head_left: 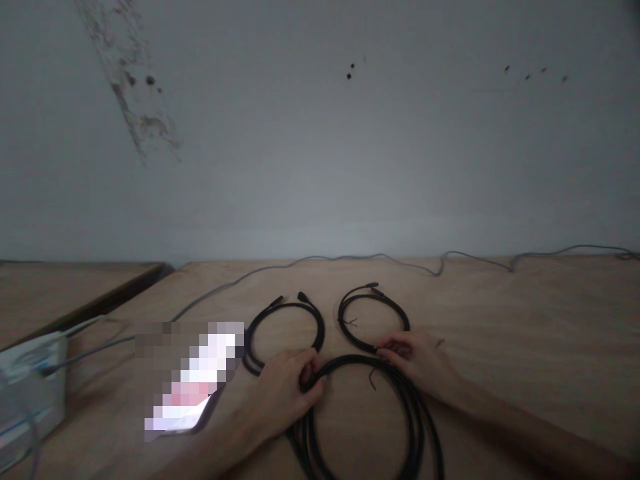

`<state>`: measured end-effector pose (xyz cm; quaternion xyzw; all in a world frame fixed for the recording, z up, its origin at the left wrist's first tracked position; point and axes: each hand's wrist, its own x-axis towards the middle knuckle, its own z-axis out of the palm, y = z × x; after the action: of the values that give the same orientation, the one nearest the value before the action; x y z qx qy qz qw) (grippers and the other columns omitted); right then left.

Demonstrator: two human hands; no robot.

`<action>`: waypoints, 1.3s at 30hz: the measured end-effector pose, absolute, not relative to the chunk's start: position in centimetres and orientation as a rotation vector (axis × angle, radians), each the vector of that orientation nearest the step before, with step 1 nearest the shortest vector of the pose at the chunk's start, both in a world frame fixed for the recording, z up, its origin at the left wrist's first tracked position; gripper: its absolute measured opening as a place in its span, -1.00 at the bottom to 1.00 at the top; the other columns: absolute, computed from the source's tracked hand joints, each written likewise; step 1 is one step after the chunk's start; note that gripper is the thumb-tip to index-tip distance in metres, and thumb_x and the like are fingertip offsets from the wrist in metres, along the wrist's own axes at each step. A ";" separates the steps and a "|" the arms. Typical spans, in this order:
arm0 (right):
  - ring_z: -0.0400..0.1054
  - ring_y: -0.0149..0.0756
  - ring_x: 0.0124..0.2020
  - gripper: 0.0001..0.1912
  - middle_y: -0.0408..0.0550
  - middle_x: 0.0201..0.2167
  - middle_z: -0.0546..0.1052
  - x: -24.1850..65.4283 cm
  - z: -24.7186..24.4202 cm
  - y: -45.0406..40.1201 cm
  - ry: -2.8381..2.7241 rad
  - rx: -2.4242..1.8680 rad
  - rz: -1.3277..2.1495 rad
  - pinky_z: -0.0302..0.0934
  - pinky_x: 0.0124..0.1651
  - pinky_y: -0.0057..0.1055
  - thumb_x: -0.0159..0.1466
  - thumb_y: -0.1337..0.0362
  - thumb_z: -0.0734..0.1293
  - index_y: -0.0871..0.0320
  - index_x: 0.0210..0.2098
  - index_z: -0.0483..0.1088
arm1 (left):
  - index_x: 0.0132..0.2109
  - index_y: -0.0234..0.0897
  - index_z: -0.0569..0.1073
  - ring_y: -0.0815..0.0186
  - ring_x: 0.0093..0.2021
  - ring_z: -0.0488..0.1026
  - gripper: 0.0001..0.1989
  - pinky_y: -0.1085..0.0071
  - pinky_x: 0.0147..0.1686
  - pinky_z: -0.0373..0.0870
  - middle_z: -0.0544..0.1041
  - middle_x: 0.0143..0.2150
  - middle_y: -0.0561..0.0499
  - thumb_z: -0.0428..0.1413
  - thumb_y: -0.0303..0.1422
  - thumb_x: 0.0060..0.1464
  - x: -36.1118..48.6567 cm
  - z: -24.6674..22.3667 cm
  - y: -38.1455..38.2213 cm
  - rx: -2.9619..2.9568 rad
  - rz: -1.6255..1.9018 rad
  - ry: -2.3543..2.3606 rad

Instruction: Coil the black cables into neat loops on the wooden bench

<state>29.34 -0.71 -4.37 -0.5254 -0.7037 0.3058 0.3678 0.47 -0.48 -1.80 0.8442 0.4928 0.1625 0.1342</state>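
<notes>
Three coils of black cable lie on the wooden table. The large coil (415,427) is nearest me, and its upper left strands run between the curled thumb and index finger of my left hand (290,387). That hand also covers the lower edge of the small left coil (321,323), whose two plug ends point away. My right hand (413,357) is closed, its fingertips pinched at the lower right of the small right coil (343,327), just above the large coil. A thin twist tie (373,380) sticks out by the large coil, and another tie by the right one.
A lit phone (190,420), its screen blurred, lies left of my left hand. At the left edge stands a white box (55,393) with cords attached. A grey cable (265,269) snakes along the table's back by the marked wall.
</notes>
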 end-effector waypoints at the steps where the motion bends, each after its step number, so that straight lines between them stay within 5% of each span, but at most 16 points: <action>1: 0.56 -0.10 -0.21 -0.74 -0.01 -0.22 0.67 28.9 -4.1 -0.6 -1.829 -1.344 0.773 0.43 -0.12 -0.19 0.34 0.08 0.33 0.07 -0.17 0.60 | -0.33 -0.22 0.41 0.26 -0.34 0.41 -0.86 0.38 -0.33 0.18 0.46 -0.40 0.07 0.11 -0.27 0.13 0.5 -1.8 -0.5 2.441 0.479 1.430; 21: 0.57 -0.16 -0.32 -0.70 -0.02 -0.36 0.66 27.3 -6.3 0.4 -1.581 -1.246 0.802 0.48 -0.24 -0.30 0.22 0.01 0.42 0.14 -0.35 0.55 | -0.39 -0.23 0.35 0.28 -0.36 0.38 -0.86 0.40 -0.34 0.16 0.43 -0.44 0.09 0.11 -0.30 0.07 0.3 -2.1 -0.6 2.449 0.496 1.462; 31: 0.54 -0.20 -0.34 -0.87 -0.07 -0.37 0.65 27.8 -6.5 0.0 -1.917 -1.209 0.249 0.41 -0.20 -0.29 0.30 0.29 0.33 0.08 -0.31 0.54 | -0.38 -0.23 0.33 0.24 -0.31 0.39 -0.86 0.38 -0.30 0.18 0.43 -0.41 0.07 0.11 -0.30 0.07 0.6 -1.9 -0.6 2.447 0.449 1.481; 39: 0.56 -0.22 -0.28 -0.81 -0.06 -0.27 0.66 27.9 -6.0 -0.9 -2.211 -0.952 0.079 0.38 -0.20 -0.35 0.32 0.40 0.26 0.08 -0.22 0.51 | -0.37 -0.22 0.36 0.24 -0.32 0.40 -0.86 0.39 -0.33 0.15 0.44 -0.42 0.07 0.10 -0.28 0.10 0.6 -1.9 -0.6 2.435 0.430 1.478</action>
<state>27.91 -0.86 -6.03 -0.3690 -0.8570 0.0306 0.3584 0.64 -0.63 -1.93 0.8381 0.5086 0.1480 0.1302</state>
